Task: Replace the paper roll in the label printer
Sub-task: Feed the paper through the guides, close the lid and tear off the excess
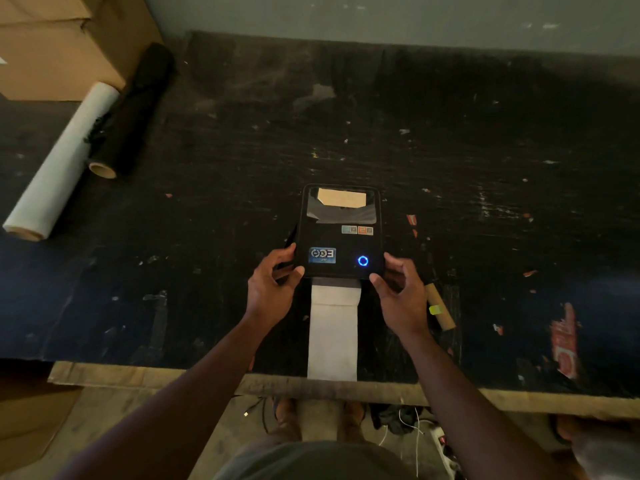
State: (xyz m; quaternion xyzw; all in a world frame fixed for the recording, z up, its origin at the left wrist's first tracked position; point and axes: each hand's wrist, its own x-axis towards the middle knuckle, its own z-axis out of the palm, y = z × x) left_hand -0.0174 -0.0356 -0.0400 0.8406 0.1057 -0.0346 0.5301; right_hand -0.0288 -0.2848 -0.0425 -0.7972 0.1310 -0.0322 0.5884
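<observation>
A black label printer (341, 233) sits in the middle of the dark table, its lid down and a blue ring light (362, 260) glowing. A white paper strip (333, 332) hangs out of its front slot and reaches the table's near edge. My left hand (272, 289) touches the printer's front left corner with thumb and fingers. My right hand (398, 292) touches the front right corner, fingers spread. An empty cardboard core (440, 306) with a yellow-green sticker lies just right of my right hand.
A white roll (62, 161) and a black film roll (133, 112) lie at the far left beside a cardboard box (59, 39). The wooden table edge (145, 377) runs along the front. Cables and a power strip (440, 441) lie on the floor below.
</observation>
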